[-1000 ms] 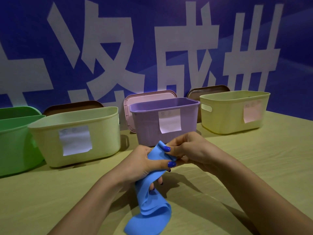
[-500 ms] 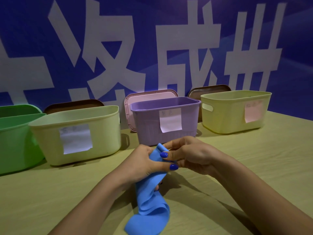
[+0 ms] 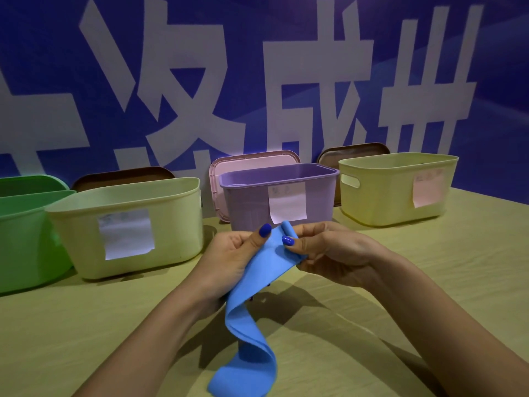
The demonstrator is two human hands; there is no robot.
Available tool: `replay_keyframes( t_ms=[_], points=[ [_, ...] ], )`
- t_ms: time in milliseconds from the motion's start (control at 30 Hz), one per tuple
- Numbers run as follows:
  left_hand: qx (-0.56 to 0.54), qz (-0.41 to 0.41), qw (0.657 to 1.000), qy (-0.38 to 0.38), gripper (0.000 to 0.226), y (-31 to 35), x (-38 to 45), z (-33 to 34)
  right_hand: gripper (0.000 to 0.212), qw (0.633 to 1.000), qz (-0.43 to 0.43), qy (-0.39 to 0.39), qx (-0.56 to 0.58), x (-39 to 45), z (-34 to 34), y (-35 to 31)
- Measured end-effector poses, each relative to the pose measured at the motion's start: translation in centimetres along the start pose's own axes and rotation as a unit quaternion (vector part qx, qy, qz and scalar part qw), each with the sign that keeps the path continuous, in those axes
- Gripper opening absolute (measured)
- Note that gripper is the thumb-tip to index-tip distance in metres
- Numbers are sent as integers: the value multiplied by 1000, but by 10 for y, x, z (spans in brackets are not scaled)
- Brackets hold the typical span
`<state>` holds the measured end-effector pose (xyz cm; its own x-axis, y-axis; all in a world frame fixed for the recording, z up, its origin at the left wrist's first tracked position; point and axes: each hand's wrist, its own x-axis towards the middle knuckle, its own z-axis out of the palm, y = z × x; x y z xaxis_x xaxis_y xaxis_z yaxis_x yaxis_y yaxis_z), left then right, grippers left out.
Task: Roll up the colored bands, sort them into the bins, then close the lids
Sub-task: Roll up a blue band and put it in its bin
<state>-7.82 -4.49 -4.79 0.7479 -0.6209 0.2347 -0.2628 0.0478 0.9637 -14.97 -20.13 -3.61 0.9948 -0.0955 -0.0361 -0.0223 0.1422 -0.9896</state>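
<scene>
Bands task, early stage: only one blue band [image 3: 252, 319] was in view, at lower centre of the frame, mostly unrolled. Largest first. Blue wall [image 3: 501, 67] with big white characters filled the upper half. Wooden table [image 3: 429, 282] took the lower half. Four open bins sat in a row across mid-frame: green bin [image 3: 25, 239] at far left, pale yellow bin [image 3: 128, 224] left of centre, purple bin [image 3: 280, 193] at centre, second yellow bin [image 3: 398, 187] at right. The three rightmost each carried a paper label; writing too blurred to read. Lids stood behind the bins, none fitted: brown lid [image 3: 123, 177] behind the pale yellow bin, pink lid [image 3: 252, 163] behind the purple one, another brown lid [image 3: 352, 150] behind the right yellow bin. The bin interiors were mostly hidden from this angle, so whether any bands were already sorted could not be told. Left hand [image 3: 229, 259] gripped the band's upper part, thumb pressed on its face. Right hand [image 3: 323, 250] pinched the top end, where a small roll [image 3: 287, 229] had only just formed. The rest of the band hung down in a wavy loop, and its tail lay on the table near the bottom edge. Judged remaining: nearly all of this band's rolling, dropping it in a bin, and closing every lid.
</scene>
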Motion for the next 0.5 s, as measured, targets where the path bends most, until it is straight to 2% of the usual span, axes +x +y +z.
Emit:
replay_keyframes(
  t_ms=[133, 233, 367, 500],
  points=[
    [8, 31, 999, -6, 69, 0, -1, -2, 23, 1000, -3, -2, -13, 0, -2, 1],
    [13, 46, 999, -9, 64, 2, -2, -1, 23, 999, -18, -6, -25, 1, -4, 1],
    [41, 67, 997, -4, 67, 1, -1, 0, 44, 999, -28, -9, -43, 3, -4, 2],
    [69, 90, 993, -2, 70, 2, -1, 3, 35, 998, -30, -34, -35, 1, 0, 4]
  ],
)
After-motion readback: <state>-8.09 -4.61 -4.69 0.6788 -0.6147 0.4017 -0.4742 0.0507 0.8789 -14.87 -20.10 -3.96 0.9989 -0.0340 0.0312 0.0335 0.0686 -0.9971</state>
